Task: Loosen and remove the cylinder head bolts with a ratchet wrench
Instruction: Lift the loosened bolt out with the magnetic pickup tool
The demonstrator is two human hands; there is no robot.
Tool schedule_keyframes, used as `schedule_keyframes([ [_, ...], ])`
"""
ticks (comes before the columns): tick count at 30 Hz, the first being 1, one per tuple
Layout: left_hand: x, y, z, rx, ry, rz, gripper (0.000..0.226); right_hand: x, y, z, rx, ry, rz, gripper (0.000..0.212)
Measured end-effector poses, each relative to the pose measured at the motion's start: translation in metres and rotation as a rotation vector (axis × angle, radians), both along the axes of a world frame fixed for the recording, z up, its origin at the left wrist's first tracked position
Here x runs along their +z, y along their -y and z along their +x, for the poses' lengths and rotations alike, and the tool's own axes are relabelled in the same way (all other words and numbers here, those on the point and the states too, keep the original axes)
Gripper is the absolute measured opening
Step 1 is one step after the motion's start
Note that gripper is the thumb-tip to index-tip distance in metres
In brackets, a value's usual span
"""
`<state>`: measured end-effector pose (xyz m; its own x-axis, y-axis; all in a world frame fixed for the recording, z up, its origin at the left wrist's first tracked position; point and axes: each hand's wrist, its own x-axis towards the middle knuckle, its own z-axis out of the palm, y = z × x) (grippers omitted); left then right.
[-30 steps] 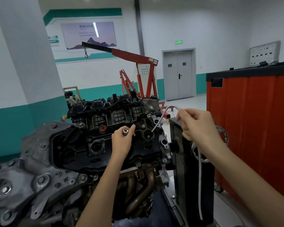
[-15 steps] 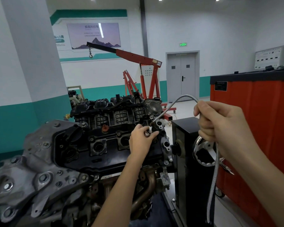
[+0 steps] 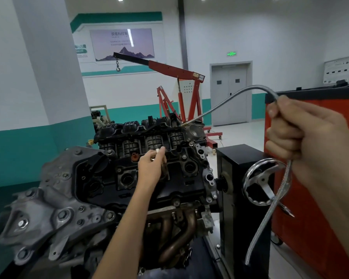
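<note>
Taking a bolt (image 3: 157, 151) off the engine (image 3: 181, 178)
Left hand (image 3: 151, 166) is pinching it; right hand (image 3: 302, 141) is gripping the rod (image 3: 230, 103) up, out of the way.

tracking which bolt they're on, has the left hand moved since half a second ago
Yes. The left hand has shifted left along the black plastic engine cover, back toward the small orange cap.
</note>
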<state>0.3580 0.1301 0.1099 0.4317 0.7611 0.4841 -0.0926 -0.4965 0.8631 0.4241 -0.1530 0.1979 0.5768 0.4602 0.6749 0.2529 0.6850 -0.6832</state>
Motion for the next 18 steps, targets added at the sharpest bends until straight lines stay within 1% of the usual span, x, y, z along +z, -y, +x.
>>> schedule_keyframes([
  [2, 0.008, 0.026, -0.029, -0.273, 0.005, -0.002, 0.044, 0.005, -0.021, -0.012, 0.093, 0.002, -0.022, 0.030],
  [4, 0.010, 0.053, -0.056, -0.500, -0.012, 0.075, 0.048, 0.006, -0.049, -0.031, 0.181, 0.028, -0.070, 0.030],
  [6, 0.006, 0.077, -0.087, -0.659, -0.024, 0.147, 0.043, 0.005, -0.078, -0.053, 0.255, 0.057, -0.126, 0.030],
  [8, 0.001, 0.092, -0.120, -0.707, -0.081, 0.197, 0.040, 0.005, -0.109, -0.082, 0.312, 0.068, -0.146, 0.031],
  [10, -0.006, 0.095, -0.151, -0.658, -0.079, 0.196, 0.039, 0.003, -0.138, -0.115, 0.400, 0.080, -0.143, 0.030],
  [13, -0.012, 0.087, -0.199, -0.409, 0.038, 0.118, 0.040, 0.000, -0.178, -0.174, 0.576, 0.131, -0.186, 0.031],
  [15, -0.013, 0.077, -0.234, -0.212, 0.094, 0.103, 0.041, 0.000, -0.201, -0.214, 0.591, 0.287, -0.279, 0.028],
  [17, -0.009, 0.060, -0.273, 0.014, 0.126, 0.112, 0.044, -0.001, -0.217, -0.246, 0.512, 0.499, -0.340, 0.027],
  [18, -0.004, 0.049, -0.292, 0.094, 0.171, 0.093, 0.044, -0.003, -0.222, -0.257, 0.473, 0.573, -0.347, 0.030],
])
